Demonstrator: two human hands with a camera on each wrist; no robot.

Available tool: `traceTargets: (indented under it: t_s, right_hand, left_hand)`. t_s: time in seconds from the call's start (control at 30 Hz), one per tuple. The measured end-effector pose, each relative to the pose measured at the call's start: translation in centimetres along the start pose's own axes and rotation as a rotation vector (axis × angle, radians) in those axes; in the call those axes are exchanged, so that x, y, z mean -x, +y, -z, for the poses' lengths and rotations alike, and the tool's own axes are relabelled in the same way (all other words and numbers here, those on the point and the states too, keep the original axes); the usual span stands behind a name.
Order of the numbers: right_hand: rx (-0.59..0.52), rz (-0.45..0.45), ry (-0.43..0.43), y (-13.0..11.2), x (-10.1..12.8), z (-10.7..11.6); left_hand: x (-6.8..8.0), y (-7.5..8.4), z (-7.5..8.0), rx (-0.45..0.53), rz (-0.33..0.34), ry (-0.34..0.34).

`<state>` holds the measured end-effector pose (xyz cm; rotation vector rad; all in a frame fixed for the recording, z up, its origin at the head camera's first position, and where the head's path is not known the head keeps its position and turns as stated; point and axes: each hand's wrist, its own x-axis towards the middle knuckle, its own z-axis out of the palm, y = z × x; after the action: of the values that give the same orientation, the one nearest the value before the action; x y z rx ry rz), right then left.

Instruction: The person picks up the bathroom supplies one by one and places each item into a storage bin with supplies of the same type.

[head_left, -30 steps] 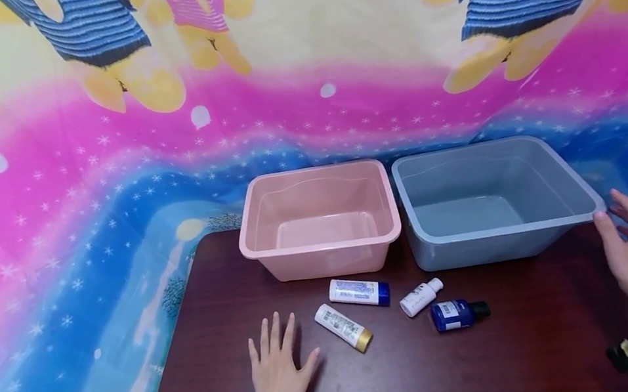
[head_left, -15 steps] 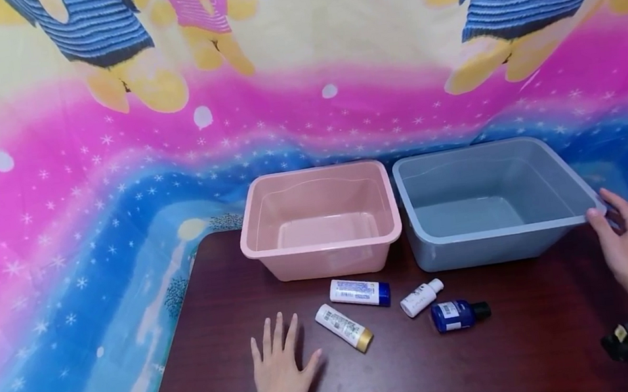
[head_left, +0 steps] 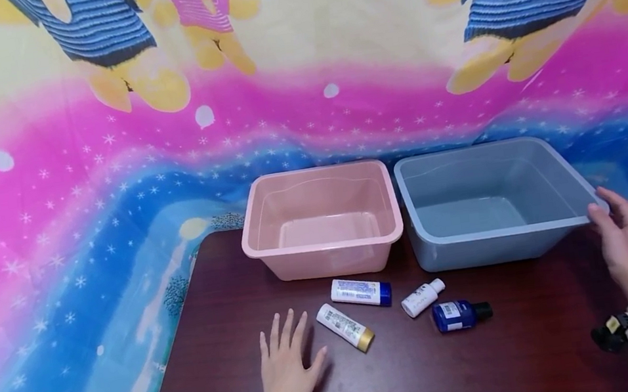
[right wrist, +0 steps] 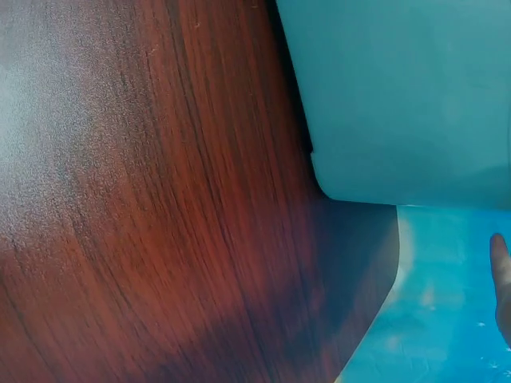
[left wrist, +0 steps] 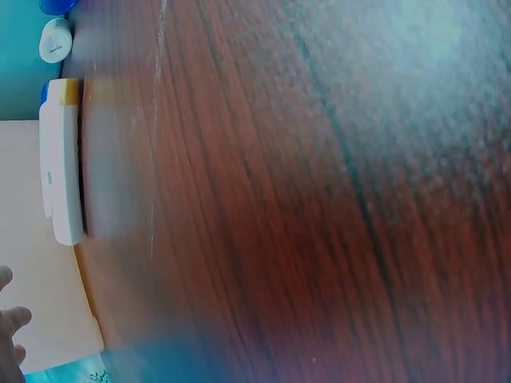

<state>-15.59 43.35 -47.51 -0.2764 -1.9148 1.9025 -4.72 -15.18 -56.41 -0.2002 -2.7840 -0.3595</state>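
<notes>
My left hand (head_left: 289, 368) is over the brown table with its fingers spread, just left of a white tube with a gold cap (head_left: 346, 327). It holds nothing; only some fingertips (left wrist: 17, 317) show in the left wrist view. My right hand (head_left: 624, 241) grips the front right corner of a grey-blue plastic basin (head_left: 494, 248), thumb on the near side of the rim and fingers round the outer edge. In the right wrist view one finger (right wrist: 501, 275) shows below the basin's wall.
A pink basin (head_left: 329, 263) stands left of the grey-blue one. In front lie a white tube with a blue cap (head_left: 356, 292), a small white bottle (head_left: 422, 299) and a dark blue bottle with a black cap (head_left: 455, 316). A printed cloth (head_left: 303, 111) hangs behind the table.
My right hand has moved slightly left and closed in on the grey-blue basin's corner. The left hand has shifted a little to the right. The tubes and bottles stay in place.
</notes>
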Motion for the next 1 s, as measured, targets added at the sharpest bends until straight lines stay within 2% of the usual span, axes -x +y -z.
traceTargets:
  t_s: [0.1, 0.3, 0.43, 0.53, 0.67, 0.83, 1.0]
  right_hand:
    - [0.029, -0.027, 0.005, 0.1, 0.0, 0.1]
    - [0.19, -0.036, -0.014, 0.4, 0.0, 0.5]
    - [0.052, -0.025, -0.015, 0.6, 0.0, 0.3]
    - [-0.137, -0.016, -0.037, 0.7, 0.2, 0.0]
    - [-0.204, 0.002, -0.036, 1.1, 0.4, -0.2]
    - [-0.27, 0.006, 0.014, 1.8, 0.2, -0.7]
    - [-0.355, -0.013, 0.044, 1.8, 0.1, -0.9]
  left_hand:
    - [0.0, 0.2, 0.0, 0.012, -0.009, 0.001]
    - [0.2, 0.3, -0.3, 0.014, -0.023, -0.011]
    - [0.1, 0.4, -0.4, 0.021, -0.052, -0.016]
    - [-0.1, 0.5, -0.4, 0.036, -0.089, -0.016]
    - [-0.4, 1.0, -0.3, 0.088, -0.122, -0.005]
    - [-0.8, 1.8, -0.3, 0.171, -0.156, 0.012]
    - [-1.3, 2.5, -0.3, 0.215, -0.215, -0.012]
